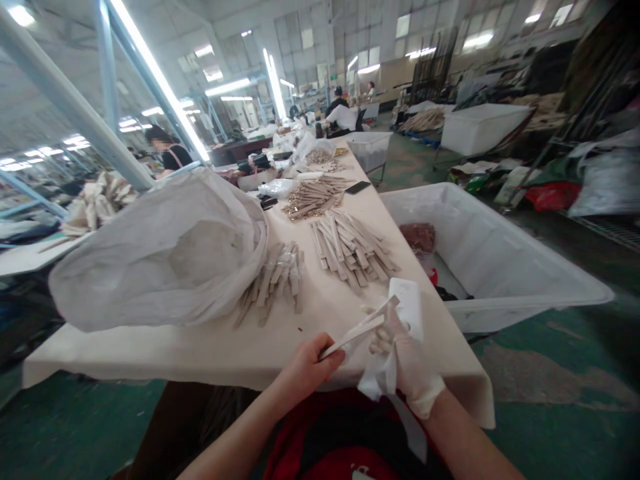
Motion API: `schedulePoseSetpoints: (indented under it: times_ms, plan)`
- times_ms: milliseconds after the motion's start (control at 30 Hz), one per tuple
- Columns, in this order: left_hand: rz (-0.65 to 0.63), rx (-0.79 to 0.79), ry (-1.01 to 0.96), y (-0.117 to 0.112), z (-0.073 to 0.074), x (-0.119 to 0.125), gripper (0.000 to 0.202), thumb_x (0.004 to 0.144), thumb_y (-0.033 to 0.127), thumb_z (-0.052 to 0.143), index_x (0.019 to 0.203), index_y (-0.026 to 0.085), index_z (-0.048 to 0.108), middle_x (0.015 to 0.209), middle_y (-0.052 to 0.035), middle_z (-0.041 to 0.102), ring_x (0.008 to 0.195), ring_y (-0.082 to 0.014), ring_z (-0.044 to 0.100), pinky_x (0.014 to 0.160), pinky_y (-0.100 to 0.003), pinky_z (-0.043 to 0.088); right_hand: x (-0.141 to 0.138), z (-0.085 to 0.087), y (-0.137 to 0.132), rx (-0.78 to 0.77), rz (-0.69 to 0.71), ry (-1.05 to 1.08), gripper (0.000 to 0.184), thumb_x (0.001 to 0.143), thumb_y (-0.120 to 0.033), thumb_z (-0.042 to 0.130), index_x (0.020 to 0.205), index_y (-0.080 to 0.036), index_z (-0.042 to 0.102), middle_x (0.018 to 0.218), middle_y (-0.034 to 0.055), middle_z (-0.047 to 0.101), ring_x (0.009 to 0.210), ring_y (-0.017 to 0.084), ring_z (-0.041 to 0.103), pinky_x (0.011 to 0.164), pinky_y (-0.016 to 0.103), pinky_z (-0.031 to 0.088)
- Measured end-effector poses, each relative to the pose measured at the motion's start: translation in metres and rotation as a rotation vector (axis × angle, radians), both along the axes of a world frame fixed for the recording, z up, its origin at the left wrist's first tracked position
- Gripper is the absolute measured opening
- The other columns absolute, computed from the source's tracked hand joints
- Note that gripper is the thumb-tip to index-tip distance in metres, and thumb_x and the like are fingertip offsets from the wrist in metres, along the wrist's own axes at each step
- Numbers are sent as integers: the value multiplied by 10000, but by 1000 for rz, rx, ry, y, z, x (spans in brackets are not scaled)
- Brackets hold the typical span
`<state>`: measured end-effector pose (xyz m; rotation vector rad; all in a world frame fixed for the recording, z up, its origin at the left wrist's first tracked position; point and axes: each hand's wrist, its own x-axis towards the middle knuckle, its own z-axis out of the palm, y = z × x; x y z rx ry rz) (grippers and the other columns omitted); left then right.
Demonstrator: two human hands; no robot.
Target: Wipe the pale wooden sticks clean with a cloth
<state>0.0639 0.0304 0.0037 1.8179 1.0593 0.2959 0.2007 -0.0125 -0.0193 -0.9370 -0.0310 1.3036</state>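
Observation:
My left hand (317,358), bare, pinches the near end of a flat beige strip (356,332) at the table's front edge. On my right hand (410,367) is a thin white glove, and its fingers are closed around the far end of the strip. A crumpled white piece of material (379,379) hangs below the right hand; whether that hand grips it I cannot tell. Just beyond lies a white plastic block (407,300), partly covered by the hand. Ahead is a pile of similar beige strips (350,248), with a plastic-wrapped bundle of strips (279,275) to its left.
A big whitish sack (165,250) covers the left of the cream-topped table (175,353). Farther back are strips with metal ends (313,195) and a dark phone-like slab (357,188). Along the right edge stands a white bin (505,267). Other people sit in the distance.

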Motion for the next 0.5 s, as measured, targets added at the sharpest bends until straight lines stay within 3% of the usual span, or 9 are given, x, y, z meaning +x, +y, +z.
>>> schedulePoseSetpoints:
  times_ms: [67,167,267,333,433,500]
  plan:
    - [23,9,1,-2,0,-2,224,769,365,461,652,173,450,501,64,438,479,-72,390,458,-178,287,0,0,3,-5,-8,98,251,643,-402,694,720,-191,582,421,-89,370,337,51,322,328,167,279]
    - [83,64,-8,9,3,-4,229,769,378,455,664,175,453,498,66,432,471,-73,393,460,-176,300,-4,1,2,54,143,160,231,695,-393,663,740,-180,587,410,-92,340,332,45,280,324,162,270]
    - [243,308,136,52,17,-17,249,780,376,432,637,173,461,497,56,422,489,-83,410,479,-180,309,5,1,-1,117,163,183,266,723,-372,647,908,-186,603,410,-109,291,331,41,268,324,153,263]
    - [422,485,282,90,31,-32,273,799,379,405,646,167,487,531,32,454,535,-104,444,515,-199,317,16,4,-1,153,166,232,323,728,-360,637,1000,-191,591,444,-97,356,359,48,335,338,155,299]
    - [505,528,344,137,50,-49,239,802,308,395,691,145,531,596,-26,523,619,-154,501,569,-235,340,26,9,-2,197,194,274,285,698,-265,643,956,-147,618,557,-41,518,478,79,481,457,188,436]
    - [517,565,355,147,55,-50,228,799,282,392,736,129,549,701,-77,565,713,-185,524,628,-260,354,27,11,-3,197,166,248,227,671,-207,655,884,-130,640,665,4,604,595,104,558,593,215,490]
